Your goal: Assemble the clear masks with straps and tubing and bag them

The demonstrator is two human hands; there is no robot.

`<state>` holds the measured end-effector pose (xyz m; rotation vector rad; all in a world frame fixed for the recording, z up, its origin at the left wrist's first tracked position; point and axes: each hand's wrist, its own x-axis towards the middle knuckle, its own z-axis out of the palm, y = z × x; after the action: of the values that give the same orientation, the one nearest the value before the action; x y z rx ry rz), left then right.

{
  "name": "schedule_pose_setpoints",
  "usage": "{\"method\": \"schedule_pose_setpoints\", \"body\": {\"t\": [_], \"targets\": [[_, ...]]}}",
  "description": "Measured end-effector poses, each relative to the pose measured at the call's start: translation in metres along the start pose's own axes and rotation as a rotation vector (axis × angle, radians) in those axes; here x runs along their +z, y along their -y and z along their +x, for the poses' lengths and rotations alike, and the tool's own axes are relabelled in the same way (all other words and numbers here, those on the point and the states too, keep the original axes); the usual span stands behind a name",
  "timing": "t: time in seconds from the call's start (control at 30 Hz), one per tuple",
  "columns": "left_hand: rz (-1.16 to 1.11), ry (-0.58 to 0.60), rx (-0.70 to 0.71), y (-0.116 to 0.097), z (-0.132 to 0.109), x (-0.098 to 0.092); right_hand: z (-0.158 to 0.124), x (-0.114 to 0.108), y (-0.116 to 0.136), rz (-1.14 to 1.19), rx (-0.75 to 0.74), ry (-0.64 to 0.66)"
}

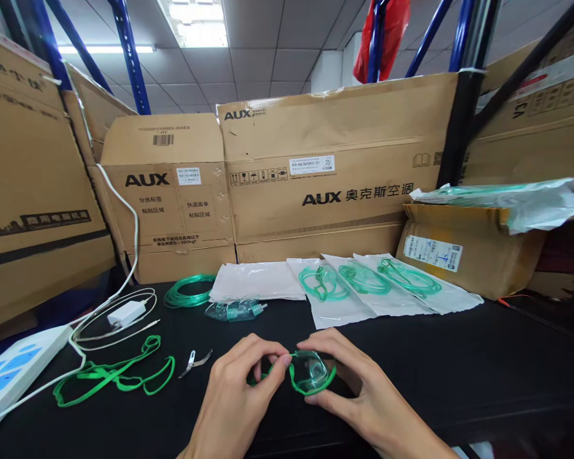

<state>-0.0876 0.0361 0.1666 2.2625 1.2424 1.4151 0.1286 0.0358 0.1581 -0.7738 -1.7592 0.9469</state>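
Both my hands hold a clear green-rimmed oxygen mask (310, 373) just above the black table (483, 363). My left hand (239, 389) pinches the mask's left edge with thumb and fingertips. My right hand (358, 389) curls around its right side, fingers closed on the rim. A green elastic strap (112, 375) lies loose to the left, with a small metal clip (194, 362) beside it. A clear nebuliser cup (236, 310) and a coil of green tubing (189, 291) lie further back.
Three sealed bags with green masks (363, 287) and an empty white bag (258, 280) lie at the back. Cardboard boxes (316, 172) wall the table's rear; an open box (469, 248) holds more bags. A white charger (127, 312) and power strip (9, 370) sit left.
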Motion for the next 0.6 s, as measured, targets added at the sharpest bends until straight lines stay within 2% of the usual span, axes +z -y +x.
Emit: {"method": "schedule_pose_setpoints", "body": {"t": [0.13, 0.37, 0.6], "targets": [[0.000, -0.001, 0.001, 0.0005, 0.0003, -0.0003, 0.0000, -0.0008, 0.0018, -0.050, 0.001, -0.008], [0.054, 0.077, 0.041, 0.0026, -0.0012, -0.0037, 0.0004, -0.0001, 0.0014, -0.117, 0.003, -0.018], [0.055, 0.057, 0.064, 0.0000, -0.0012, -0.0021, 0.0008, 0.0002, 0.0051, -0.206, -0.018, -0.043]]}}
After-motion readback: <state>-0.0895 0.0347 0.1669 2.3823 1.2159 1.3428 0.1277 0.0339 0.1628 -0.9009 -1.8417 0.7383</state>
